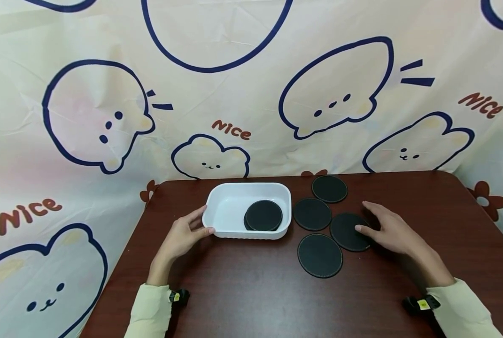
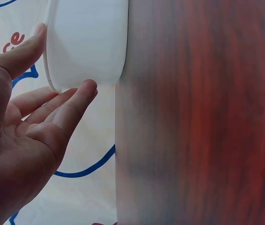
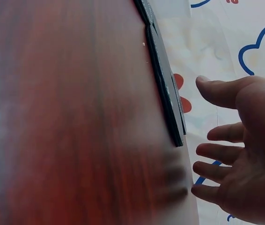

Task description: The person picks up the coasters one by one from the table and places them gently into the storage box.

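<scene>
My left hand holds the left end of a white plastic tray. Its thumb lies at the near corner in the head view, the fingers at the end wall; the left wrist view shows the tray between them. Inside the tray's right half are stacked round black coasters. My right hand hovers with spread fingers, its thumb overlapping the right-hand coaster in the head view. The right wrist view shows this hand apart from the coasters, seen edge-on, with nothing in its grasp.
More black coasters lie right of the tray: one at the back, one beside the tray and one nearer me. The dark brown wooden table ends at a patterned cloth backdrop.
</scene>
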The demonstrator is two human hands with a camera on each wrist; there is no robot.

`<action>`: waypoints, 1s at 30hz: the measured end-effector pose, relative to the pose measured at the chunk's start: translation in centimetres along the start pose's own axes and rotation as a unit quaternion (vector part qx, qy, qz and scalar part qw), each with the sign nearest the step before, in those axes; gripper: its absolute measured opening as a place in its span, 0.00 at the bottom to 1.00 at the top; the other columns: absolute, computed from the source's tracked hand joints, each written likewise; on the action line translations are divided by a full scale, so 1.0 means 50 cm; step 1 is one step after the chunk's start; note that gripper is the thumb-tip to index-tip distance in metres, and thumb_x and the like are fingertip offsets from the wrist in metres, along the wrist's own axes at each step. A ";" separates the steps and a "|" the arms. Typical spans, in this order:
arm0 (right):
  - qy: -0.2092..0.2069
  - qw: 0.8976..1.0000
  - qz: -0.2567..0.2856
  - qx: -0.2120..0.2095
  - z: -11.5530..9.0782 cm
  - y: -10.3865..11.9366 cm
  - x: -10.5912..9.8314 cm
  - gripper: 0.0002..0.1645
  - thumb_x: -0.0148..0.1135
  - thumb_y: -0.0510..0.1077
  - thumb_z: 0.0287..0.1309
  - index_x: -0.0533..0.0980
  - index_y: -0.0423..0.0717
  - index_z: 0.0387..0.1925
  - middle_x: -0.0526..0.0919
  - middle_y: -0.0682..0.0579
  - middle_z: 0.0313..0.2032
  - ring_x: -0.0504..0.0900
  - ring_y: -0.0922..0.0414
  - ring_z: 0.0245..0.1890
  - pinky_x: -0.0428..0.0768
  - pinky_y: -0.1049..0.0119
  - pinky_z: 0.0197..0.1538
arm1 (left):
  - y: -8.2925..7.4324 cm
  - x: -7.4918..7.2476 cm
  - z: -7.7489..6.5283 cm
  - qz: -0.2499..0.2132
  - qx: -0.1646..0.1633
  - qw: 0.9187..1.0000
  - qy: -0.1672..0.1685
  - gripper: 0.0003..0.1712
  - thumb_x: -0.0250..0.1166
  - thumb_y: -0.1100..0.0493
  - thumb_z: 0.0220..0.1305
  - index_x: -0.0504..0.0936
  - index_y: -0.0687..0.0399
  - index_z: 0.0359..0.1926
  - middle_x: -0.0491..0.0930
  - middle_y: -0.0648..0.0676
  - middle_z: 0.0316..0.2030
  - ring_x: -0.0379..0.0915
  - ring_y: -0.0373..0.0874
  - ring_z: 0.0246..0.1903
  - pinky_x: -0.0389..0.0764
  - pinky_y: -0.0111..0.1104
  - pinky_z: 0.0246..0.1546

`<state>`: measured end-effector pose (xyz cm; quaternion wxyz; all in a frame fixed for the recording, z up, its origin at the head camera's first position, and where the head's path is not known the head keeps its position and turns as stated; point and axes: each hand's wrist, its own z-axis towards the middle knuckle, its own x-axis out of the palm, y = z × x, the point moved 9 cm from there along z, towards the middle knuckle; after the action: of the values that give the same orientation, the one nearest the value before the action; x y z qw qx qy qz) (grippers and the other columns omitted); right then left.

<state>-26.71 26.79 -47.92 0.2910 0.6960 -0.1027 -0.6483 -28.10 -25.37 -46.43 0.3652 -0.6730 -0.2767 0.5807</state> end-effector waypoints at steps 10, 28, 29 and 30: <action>0.052 0.999 0.009 0.001 -0.007 -0.009 0.029 0.59 0.74 0.62 0.65 0.61 0.26 0.79 0.56 0.22 0.79 0.51 0.23 0.81 0.58 0.19 0.73 | 0.001 0.000 0.001 0.001 0.000 1.000 -0.001 0.48 0.76 0.57 0.68 0.63 0.57 0.83 0.67 0.66 0.79 0.73 0.60 0.73 0.84 0.46 0.62; -0.007 0.999 0.029 0.014 -0.003 0.011 0.011 0.52 0.84 0.50 0.55 0.67 0.30 0.72 0.76 0.25 0.66 0.78 0.28 0.64 0.80 0.30 0.62 | 0.000 -0.001 0.002 0.007 0.008 1.000 -0.003 0.48 0.77 0.57 0.68 0.63 0.58 0.83 0.66 0.65 0.79 0.73 0.61 0.72 0.86 0.44 0.60; -0.013 0.999 0.030 0.015 -0.003 0.012 0.009 0.52 0.84 0.49 0.55 0.68 0.31 0.72 0.77 0.25 0.65 0.80 0.29 0.62 0.81 0.31 0.61 | 0.001 -0.001 0.002 0.007 0.006 1.000 -0.003 0.48 0.77 0.57 0.68 0.63 0.58 0.83 0.66 0.65 0.79 0.73 0.61 0.72 0.86 0.44 0.60; -0.018 0.999 0.032 0.016 -0.003 0.012 0.006 0.51 0.84 0.48 0.55 0.68 0.32 0.72 0.78 0.26 0.64 0.80 0.28 0.62 0.81 0.31 0.60 | 0.001 0.000 0.002 0.008 0.005 1.000 -0.002 0.48 0.77 0.57 0.68 0.63 0.58 0.83 0.66 0.65 0.79 0.73 0.61 0.72 0.86 0.44 0.60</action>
<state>-26.35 26.19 -47.87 0.2984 0.6849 -0.1402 -0.6498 -28.23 -25.41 -46.48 0.3638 -0.6717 -0.2693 0.5864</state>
